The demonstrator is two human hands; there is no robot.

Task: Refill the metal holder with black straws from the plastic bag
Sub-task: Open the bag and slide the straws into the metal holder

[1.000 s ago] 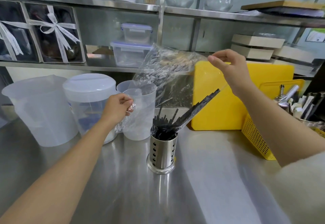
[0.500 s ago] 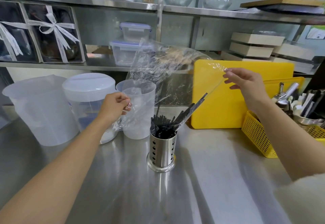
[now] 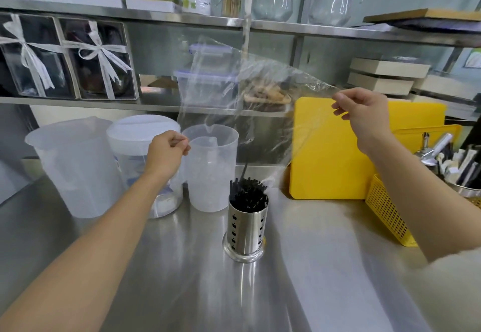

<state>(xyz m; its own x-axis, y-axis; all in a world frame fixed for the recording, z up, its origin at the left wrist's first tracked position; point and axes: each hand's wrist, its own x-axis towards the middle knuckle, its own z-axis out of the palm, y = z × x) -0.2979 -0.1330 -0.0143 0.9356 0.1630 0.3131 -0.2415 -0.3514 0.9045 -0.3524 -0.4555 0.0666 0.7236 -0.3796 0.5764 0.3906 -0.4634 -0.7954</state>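
A perforated metal holder (image 3: 247,230) stands on the steel counter, packed with black straws (image 3: 247,192) that stick out of its top. One straw leans higher than the others. Above it I hold a clear plastic bag (image 3: 234,97) stretched between both hands, and no straws show inside it. My left hand (image 3: 166,153) pinches the bag's lower left edge, left of the holder. My right hand (image 3: 361,114) pinches the bag's right corner, higher and to the right of the holder.
Three translucent plastic jugs (image 3: 208,167) stand behind and left of the holder. A yellow board (image 3: 351,154) leans at the back right, beside a yellow basket (image 3: 390,214) with utensils. Shelves with boxes and containers run along the back wall.
The last straws slid out of the bag into the holder, and they now stand upright. My right hand first dropped, then rose a little. The bag is now spread flat.
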